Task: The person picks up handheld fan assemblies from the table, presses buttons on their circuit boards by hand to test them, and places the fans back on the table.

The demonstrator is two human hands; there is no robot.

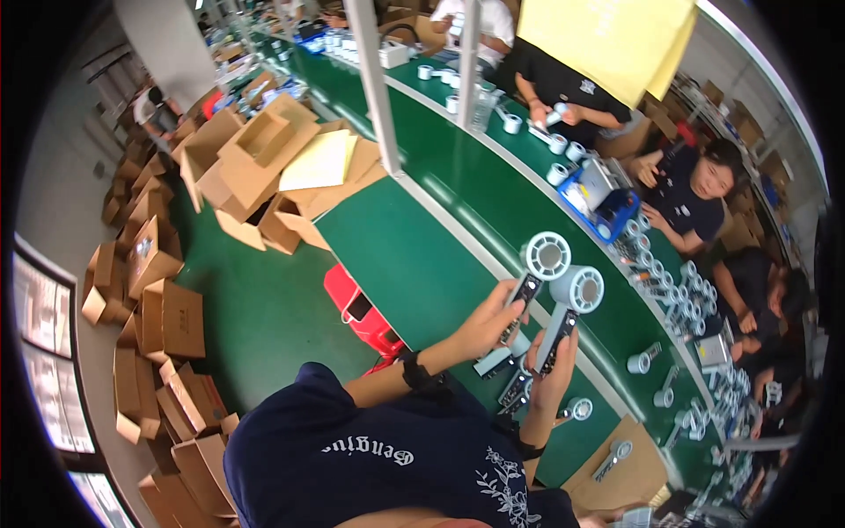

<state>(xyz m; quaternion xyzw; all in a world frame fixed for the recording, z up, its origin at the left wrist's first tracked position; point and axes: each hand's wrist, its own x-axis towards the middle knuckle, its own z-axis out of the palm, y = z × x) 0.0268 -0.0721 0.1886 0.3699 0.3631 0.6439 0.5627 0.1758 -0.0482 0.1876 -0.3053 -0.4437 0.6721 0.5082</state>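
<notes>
Green bench [414, 255], cardboard boxes [255, 158], red stool [361, 312]

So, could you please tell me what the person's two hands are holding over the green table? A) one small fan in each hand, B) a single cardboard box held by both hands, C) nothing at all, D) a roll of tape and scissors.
A: the left hand grips the handle of a pale fan with a round head, and the right hand holds a second fan of the same kind beside it.

Two pale grey handheld fans [546, 264] [574, 301], round heads up, dark handles down, are held side by side.
</notes>
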